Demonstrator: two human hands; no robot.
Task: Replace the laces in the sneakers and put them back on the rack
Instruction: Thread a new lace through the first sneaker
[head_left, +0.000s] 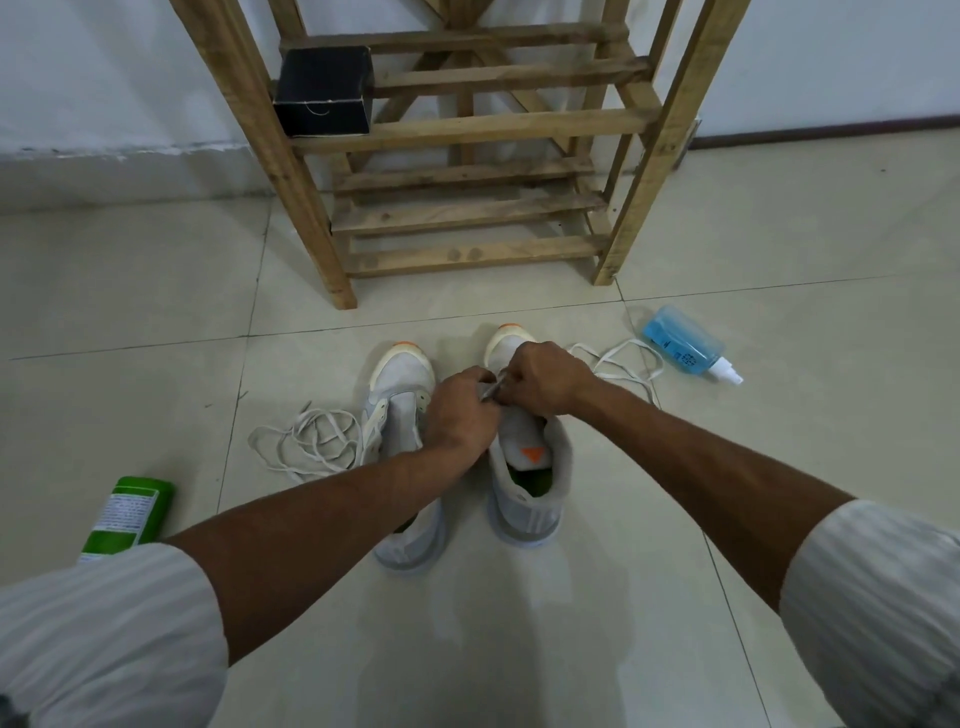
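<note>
Left hand (460, 415): fingers curled, pinching a grey strip (490, 391) over the right sneaker (527, 467).
Right hand (545, 379): curled tight too, gripping the same strip from the other side; the two hands touch.
Grey strip: lace end or tongue edge, I cannot tell which.
Sneakers: side by side on the floor (571, 623), toes toward the rack (457, 130); the left sneaker (400, 395) shows bare eyelets.
Laces: one loose tangle (306, 436) touches the left sneaker, another lace (621, 364) trails from behind the right hand.
Step, as I judge it: working at the right sneaker's upper eyelets, early in the task.
Risk, slip: the pinch is small, so a tug could pull the strip free.
Risk, snag: the trailing lace lies in loops and could knot if drawn fast.
Risk, knock: the blue spray bottle (685, 345) lies just beside that lace and may get dragged.
Risk, mix-up: both loose laces look alike, so old and new could be swapped.
Elsewhere: a green can (130, 514) lies near the left sleeve.
</note>
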